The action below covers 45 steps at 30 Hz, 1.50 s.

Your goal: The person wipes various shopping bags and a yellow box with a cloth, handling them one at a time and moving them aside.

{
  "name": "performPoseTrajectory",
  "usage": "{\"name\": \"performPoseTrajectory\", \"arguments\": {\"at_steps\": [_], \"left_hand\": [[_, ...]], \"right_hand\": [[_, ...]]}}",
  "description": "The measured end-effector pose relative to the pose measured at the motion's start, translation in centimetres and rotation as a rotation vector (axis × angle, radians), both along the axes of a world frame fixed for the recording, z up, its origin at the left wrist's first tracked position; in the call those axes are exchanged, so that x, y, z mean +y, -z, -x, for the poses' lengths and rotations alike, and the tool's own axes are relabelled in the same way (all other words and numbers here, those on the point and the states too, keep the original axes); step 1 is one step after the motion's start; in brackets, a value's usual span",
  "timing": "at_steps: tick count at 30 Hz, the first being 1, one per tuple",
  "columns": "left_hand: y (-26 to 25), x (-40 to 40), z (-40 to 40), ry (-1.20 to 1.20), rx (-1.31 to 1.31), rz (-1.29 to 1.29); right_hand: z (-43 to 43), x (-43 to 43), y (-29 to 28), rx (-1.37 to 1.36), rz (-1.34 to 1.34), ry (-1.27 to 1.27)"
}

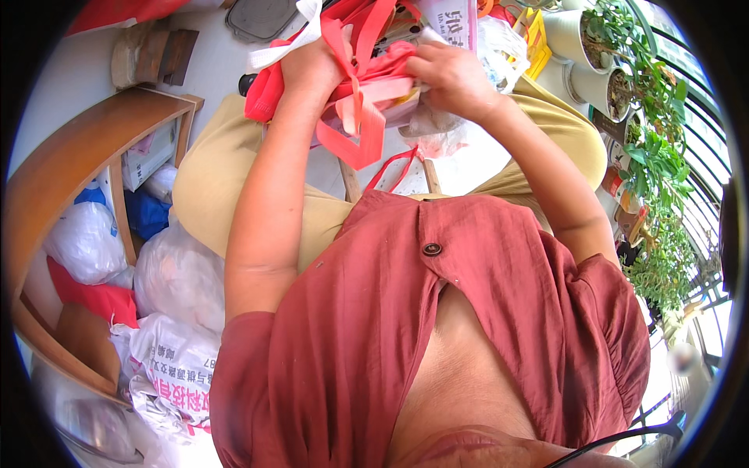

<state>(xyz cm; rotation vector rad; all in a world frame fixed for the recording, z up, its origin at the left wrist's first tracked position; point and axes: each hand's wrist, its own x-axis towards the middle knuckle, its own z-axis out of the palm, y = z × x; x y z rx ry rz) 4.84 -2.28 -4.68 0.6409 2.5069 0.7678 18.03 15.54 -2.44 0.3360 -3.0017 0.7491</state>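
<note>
A red fabric bag (pixel 263 93) with long red straps (pixel 370 131) is bunched up in front of me, above my knees. My left hand (pixel 316 63) grips it on the left, with a red strap and a white strap (pixel 287 50) crossing near the fingers. My right hand (pixel 453 76) pinches the bunched red cloth from the right. Behind the hands, partly hidden, stands a pink-and-white printed box or packet (pixel 453 23). Clear plastic bags (pixel 500 50) lie just beyond my right hand. A thin red cord (pixel 395 169) hangs below.
To the left is a low wooden shelf unit (pixel 88 134) with stuffed plastic bags (pixel 88 243). More filled bags (pixel 181 275) stand beside my leg. Potted plants (pixel 611 93) line the barred window at right. A yellow bag (pixel 532 44) and a dark lid (pixel 260 17) lie ahead.
</note>
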Motion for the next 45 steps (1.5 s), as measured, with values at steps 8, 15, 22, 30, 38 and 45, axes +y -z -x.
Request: {"name": "performPoseTrajectory", "arguments": {"at_steps": [8, 15, 22, 30, 38, 45], "left_hand": [[0.0, 0.7, 0.5, 0.048, 0.061, 0.243], [1.6, -0.8, 1.7, 0.051, 0.162, -0.001], [1.0, -0.2, 2.0, 0.077, 0.106, 0.02], [1.1, 0.0, 1.0, 0.059, 0.076, 0.05], [0.7, 0.7, 1.0, 0.112, 0.103, -0.01], [1.3, -0.5, 1.1, -0.003, 0.033, -0.111]], "right_hand": [[-5.3, 7.0, -8.0, -0.297, 0.689, 0.857], [-14.2, 11.5, -5.9, -0.03, 0.647, 1.433], [-12.4, 8.8, -3.9, -0.38, -0.424, 1.107], [1.6, -2.9, -7.8, -0.448, -0.458, -0.055], [4.6, -7.4, 15.6, -0.145, -0.701, -0.64], [2.1, -6.1, 17.1, -0.503, -1.045, -0.46]]}}
